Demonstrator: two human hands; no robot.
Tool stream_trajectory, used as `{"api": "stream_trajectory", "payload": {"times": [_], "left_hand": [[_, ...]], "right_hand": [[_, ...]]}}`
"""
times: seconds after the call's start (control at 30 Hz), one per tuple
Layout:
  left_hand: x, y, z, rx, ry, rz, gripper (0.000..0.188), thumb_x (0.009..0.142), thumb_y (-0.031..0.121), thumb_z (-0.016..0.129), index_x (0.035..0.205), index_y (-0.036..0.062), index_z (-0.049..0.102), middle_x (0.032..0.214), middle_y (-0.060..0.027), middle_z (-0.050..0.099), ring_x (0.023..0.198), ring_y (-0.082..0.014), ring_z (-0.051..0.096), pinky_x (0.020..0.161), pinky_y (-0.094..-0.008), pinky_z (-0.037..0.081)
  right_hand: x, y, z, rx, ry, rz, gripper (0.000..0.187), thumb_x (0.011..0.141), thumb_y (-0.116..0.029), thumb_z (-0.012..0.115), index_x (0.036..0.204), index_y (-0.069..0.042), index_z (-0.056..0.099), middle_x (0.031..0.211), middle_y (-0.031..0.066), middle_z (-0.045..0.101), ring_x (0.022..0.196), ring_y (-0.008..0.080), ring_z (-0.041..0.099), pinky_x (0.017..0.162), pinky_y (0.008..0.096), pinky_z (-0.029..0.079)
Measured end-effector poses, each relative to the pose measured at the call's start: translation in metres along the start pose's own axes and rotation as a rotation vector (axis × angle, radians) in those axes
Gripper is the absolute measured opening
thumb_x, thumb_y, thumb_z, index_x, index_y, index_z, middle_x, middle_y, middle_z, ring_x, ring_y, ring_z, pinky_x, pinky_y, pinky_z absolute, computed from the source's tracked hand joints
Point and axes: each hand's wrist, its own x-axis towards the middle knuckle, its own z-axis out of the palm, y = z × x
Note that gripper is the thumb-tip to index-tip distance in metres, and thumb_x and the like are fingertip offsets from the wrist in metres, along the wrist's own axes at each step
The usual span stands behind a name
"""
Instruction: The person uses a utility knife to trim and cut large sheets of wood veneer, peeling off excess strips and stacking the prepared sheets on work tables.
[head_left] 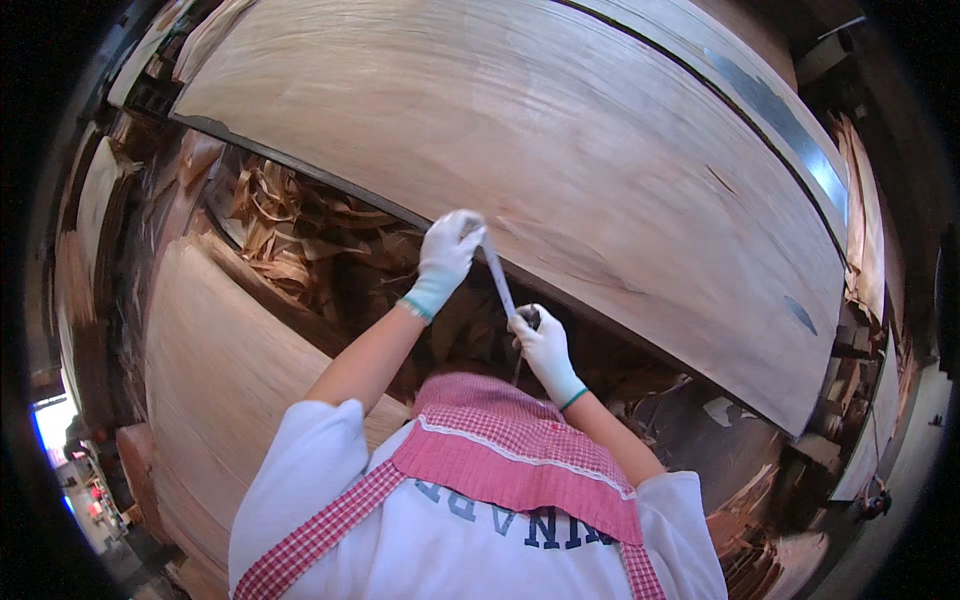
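Mid-stretch right now, quick rundown

So from my remote seat, the left hand, in a white glove, is pinching the upper end of a pale strip. The right hand, also gloved, has its fingers closed at the lower end, around a dark round piece. Might be a roll or a tape case, but the glove covers too much for me to tell. The strip itself runs pretty much straight between them, right in front of the near edge of the worktop. Can't tell if the left glove actually touches that edge.

My read: the step in hand is drawing out or tensioning the strip. I'd say the next move calls for a firm grip at both ends and no twist, then lining it up with whatever it's meant for.

Going outward, a big thin wood sheet covers the worktop. Below its edge there's a dark gap with crumpled brown scraps, and more pale sheets lie to the left. Closest to the camera: a red-checked apron over a white shirt.
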Motion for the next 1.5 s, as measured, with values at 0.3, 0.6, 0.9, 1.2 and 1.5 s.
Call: {"api": "stream_trajectory", "payload": {"times": [0.3,0.6,0.9,1.2,1.5], "left_hand": [[0.051,-0.038,0.047,0.469,0.045,0.203,0.032,0.078,0.022,0.071,0.107,0.0114,0.061,0.130,-0.0083,0.055,0.123,-0.0282,0.048,0.106,-0.0438,0.033],[0.020,-0.023,0.054,0.709,-0.171,0.391,0.060,0.082,0.037,0.065,0.132,0.0068,0.049,0.145,-0.0106,0.042,0.137,-0.0248,0.035,0.115,-0.0446,0.021],[-0.033,0.029,0.091,0.564,-0.548,0.671,0.053,0.088,0.029,0.058,0.132,0.0024,0.049,0.140,-0.0162,0.047,0.134,-0.0298,0.041,0.115,-0.0431,0.025],[-0.032,0.075,0.172,0.437,-0.677,0.894,0.063,0.084,0.030,0.062,0.137,0.0028,0.043,0.144,-0.0165,0.042,0.136,-0.0285,0.038,0.115,-0.0417,0.025],[-0.035,0.134,0.171,-0.491,-0.803,-0.232,0.040,0.094,0.019,0.059,0.129,0.0020,0.049,0.123,-0.0103,0.056,0.114,-0.0208,0.056,0.098,-0.0348,0.045]], "right_hand": [[0.034,0.026,0.022,0.291,0.184,0.222,0.018,0.093,-0.021,0.062,0.087,-0.004,0.059,0.072,0.0005,0.061,0.057,0.0091,0.053,0.053,0.0272,0.043],[0.028,0.022,-0.062,-0.128,0.297,0.109,0.014,0.088,-0.017,0.063,0.085,-0.003,0.061,0.069,0.0103,0.064,0.057,0.0218,0.059,0.053,0.0340,0.045],[0.018,0.011,-0.126,-0.561,0.436,-0.081,0.019,0.087,-0.018,0.059,0.093,0.000,0.059,0.082,0.0250,0.061,0.077,0.0441,0.060,0.065,0.0465,0.048],[0.018,0.057,-0.167,-0.286,0.493,0.030,0.020,0.087,-0.022,0.066,0.086,-0.002,0.062,0.070,0.0099,0.064,0.060,0.0219,0.061,0.055,0.0345,0.046],[-0.054,0.014,-0.247,-0.303,0.409,-0.121,0.014,0.089,-0.015,0.057,0.097,-0.003,0.057,0.078,0.0217,0.061,0.070,0.0303,0.064,0.066,0.0366,0.049]]}}
